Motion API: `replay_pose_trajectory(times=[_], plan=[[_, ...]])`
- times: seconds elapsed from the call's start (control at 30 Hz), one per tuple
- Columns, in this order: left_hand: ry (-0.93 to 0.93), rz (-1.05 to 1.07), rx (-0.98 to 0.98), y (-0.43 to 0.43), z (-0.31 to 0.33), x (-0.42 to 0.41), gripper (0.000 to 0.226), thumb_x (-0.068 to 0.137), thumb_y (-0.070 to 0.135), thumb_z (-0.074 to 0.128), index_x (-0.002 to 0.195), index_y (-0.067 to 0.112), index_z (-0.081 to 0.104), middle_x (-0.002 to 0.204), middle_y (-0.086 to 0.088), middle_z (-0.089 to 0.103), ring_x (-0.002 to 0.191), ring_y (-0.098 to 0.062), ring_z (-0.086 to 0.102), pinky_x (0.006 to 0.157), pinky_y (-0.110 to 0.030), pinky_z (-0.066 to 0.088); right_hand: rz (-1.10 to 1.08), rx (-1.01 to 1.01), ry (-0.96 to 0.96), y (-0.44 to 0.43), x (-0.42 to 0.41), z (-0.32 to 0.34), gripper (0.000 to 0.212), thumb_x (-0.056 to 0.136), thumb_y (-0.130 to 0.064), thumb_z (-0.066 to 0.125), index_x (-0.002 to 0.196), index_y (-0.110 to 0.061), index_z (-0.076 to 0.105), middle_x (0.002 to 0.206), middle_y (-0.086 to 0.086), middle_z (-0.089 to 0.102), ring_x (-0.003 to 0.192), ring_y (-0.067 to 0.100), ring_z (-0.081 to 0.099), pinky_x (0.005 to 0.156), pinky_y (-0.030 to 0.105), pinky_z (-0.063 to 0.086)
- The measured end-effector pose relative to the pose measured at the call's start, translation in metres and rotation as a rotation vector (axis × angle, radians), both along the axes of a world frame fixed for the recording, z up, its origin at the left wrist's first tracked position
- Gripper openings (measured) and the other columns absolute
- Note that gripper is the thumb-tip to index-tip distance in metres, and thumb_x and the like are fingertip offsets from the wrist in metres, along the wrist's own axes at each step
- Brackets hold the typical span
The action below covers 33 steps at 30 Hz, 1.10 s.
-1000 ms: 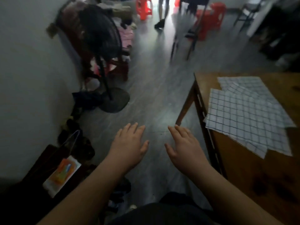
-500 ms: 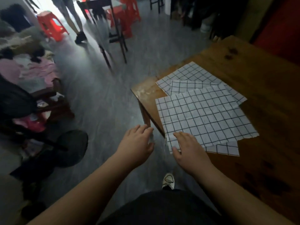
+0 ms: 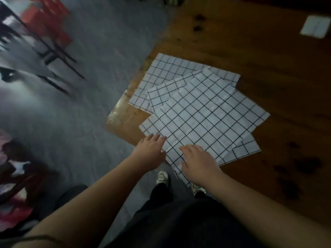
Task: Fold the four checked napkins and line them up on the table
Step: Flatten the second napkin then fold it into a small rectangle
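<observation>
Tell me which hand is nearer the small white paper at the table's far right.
Right. The right hand rests on the top napkin, on the side toward the white paper. The left hand sits at the napkin's near-left corner, farther away.

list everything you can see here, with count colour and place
checked napkins: overlapping unfolded pile, exact count unclear, white with black grid, table's near corner, hanging over its edge
table: one, brown wood, right
white folded item: one, blurred, table's far right
floor: grey, left
red furniture: blurred, upper left
shoes: two, white, on the floor below the pile
left hand: open, fingertips at the top napkin's near-left edge
right hand: open, flat on the top napkin
</observation>
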State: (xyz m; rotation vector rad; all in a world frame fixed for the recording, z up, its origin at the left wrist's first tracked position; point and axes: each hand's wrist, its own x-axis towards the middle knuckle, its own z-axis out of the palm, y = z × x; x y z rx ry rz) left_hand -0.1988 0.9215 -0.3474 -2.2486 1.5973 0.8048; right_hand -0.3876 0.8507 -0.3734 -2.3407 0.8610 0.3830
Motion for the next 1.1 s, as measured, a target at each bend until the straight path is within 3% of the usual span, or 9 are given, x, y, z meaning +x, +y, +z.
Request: replay_pose_trajectory(times=[0.1, 0.23, 0.4, 0.5, 0.63, 0.83, 1.0, 1.1], plan=[[0.041, -0.123, 0.061, -0.017, -0.018, 0.022, 0.067, 0.102, 0.039, 0.049, 0.16, 0.024, 0.018, 0.17, -0.007, 0.011, 0.156, -0.029, 0.007, 0.123, -0.048, 0.017, -0.084, 0.007, 0.047, 0.01, 0.014, -0.008, 0.053, 0.102, -0.033, 0.045, 0.153, -0.02, 0.034, 0.152, 0.002, 0.043, 0.138, 0.025, 0.039, 0.111, 0.043, 0.04], [0.068, -0.375, 0.118, -0.026, -0.04, 0.046, 0.087, 0.095, 0.044, 0.064, 0.161, 0.027, 0.009, 0.171, -0.005, -0.006, 0.157, -0.027, -0.009, 0.125, -0.048, 0.009, -0.192, -0.018, 0.135, 0.033, 0.036, -0.014, 0.053, 0.101, -0.033, 0.048, 0.15, -0.019, 0.035, 0.149, 0.006, 0.043, 0.136, 0.028, 0.04, 0.108, 0.047, 0.042], [0.049, -0.577, 0.067, -0.028, -0.063, 0.079, 0.102, 0.093, 0.055, 0.063, 0.162, 0.023, -0.004, 0.17, -0.004, -0.013, 0.156, -0.026, -0.015, 0.125, -0.047, 0.001, -0.32, -0.091, 0.189, 0.065, 0.047, -0.025, 0.058, 0.104, -0.04, 0.047, 0.154, -0.019, 0.028, 0.16, 0.008, 0.029, 0.147, 0.028, 0.027, 0.116, 0.047, 0.035], [0.076, -0.655, 0.053, -0.017, -0.073, 0.092, 0.1, 0.092, 0.062, 0.058, 0.163, 0.022, -0.001, 0.171, -0.002, -0.007, 0.156, -0.025, -0.011, 0.126, -0.046, 0.002, -0.383, -0.121, 0.259, 0.082, 0.043, -0.038, 0.075, 0.103, -0.049, 0.048, 0.161, -0.018, 0.012, 0.168, 0.01, 0.011, 0.155, 0.031, 0.014, 0.125, 0.048, 0.022], [0.095, -0.694, -0.002, 0.006, -0.084, 0.104, 0.097, 0.091, 0.057, 0.064, 0.162, 0.024, 0.007, 0.171, -0.001, -0.005, 0.157, -0.026, -0.007, 0.127, -0.047, 0.006, -0.419, -0.154, 0.325, 0.107, 0.032, -0.059, 0.089, 0.101, -0.049, 0.051, 0.164, -0.019, -0.005, 0.172, 0.008, -0.004, 0.158, 0.03, -0.001, 0.129, 0.049, 0.009], [0.125, -0.702, -0.167, 0.032, -0.096, 0.114, 0.082, 0.092, 0.033, 0.068, 0.16, 0.025, 0.021, 0.166, 0.001, 0.02, 0.152, -0.025, 0.016, 0.123, -0.047, 0.019, -0.431, -0.195, 0.329, 0.126, 0.013, -0.069, 0.082, 0.097, -0.019, 0.053, 0.165, -0.023, 0.008, 0.172, 0.002, 0.008, 0.159, 0.024, 0.005, 0.129, 0.049, 0.007], [0.178, -0.745, -0.239, 0.033, -0.103, 0.124, 0.073, 0.092, 0.025, 0.064, 0.157, 0.024, 0.031, 0.152, 0.004, 0.038, 0.137, -0.022, 0.036, 0.115, -0.042, 0.03, -0.436, -0.244, 0.288, 0.119, 0.002, -0.07, 0.075, 0.089, -0.017, 0.064, 0.157, -0.024, 0.033, 0.164, -0.001, 0.032, 0.153, 0.02, 0.025, 0.124, 0.051, 0.026], [0.189, -0.781, -0.247, 0.031, -0.104, 0.125, 0.07, 0.09, 0.027, 0.064, 0.154, 0.024, 0.037, 0.147, 0.004, 0.042, 0.133, -0.022, 0.039, 0.114, -0.044, 0.031, -0.429, -0.202, 0.293, 0.121, -0.002, -0.066, 0.078, 0.094, -0.02, 0.056, 0.163, -0.022, 0.02, 0.171, -0.001, 0.016, 0.158, 0.02, 0.012, 0.127, 0.052, 0.015]])
